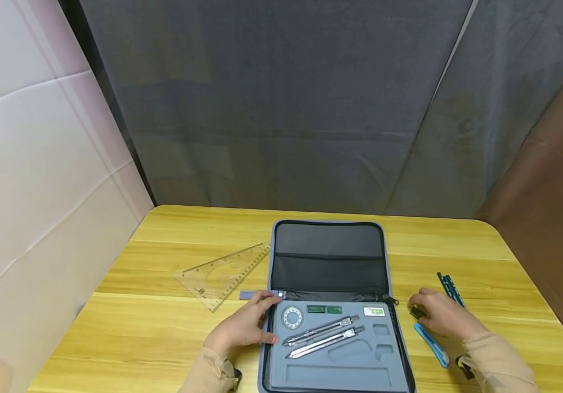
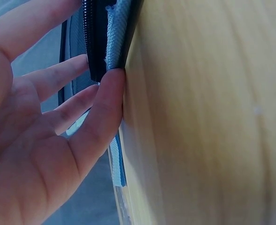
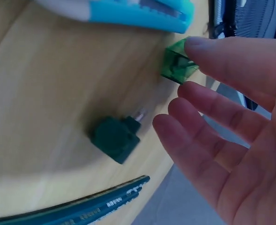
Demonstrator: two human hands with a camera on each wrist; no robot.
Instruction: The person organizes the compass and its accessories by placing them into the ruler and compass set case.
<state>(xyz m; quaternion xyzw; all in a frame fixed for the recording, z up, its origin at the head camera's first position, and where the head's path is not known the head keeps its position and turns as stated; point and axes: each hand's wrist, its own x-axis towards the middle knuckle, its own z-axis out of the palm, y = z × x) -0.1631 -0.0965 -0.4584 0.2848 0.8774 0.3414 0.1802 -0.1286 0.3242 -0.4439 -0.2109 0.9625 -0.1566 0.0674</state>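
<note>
Left hand grip: left hand (image 1: 242, 327) lies flat with straight fingers against the left edge of the open case (image 1: 333, 305), lower middle of the frame, likely steadying it.
Right hand grip: right hand (image 1: 441, 315) hovers relaxed, fingertips (image 3: 201, 47) touching a small green box (image 3: 179, 62); nothing pinched.
Beside it: dark sharpener (image 3: 115, 137), blue cutter (image 1: 431, 344), pencils (image 1: 450, 288).
Case contents: two compasses (image 1: 323, 335), a round dial (image 1: 292, 317), small boxes; several foam slots bare.
Left of case: clear set square (image 1: 222, 273) on the table (image 1: 163, 338).

This is looking like a small recording booth: gray curtains (image 1: 311, 109) are hanging at 12 o'clock behind a wooden table (image 1: 163, 327).
</note>
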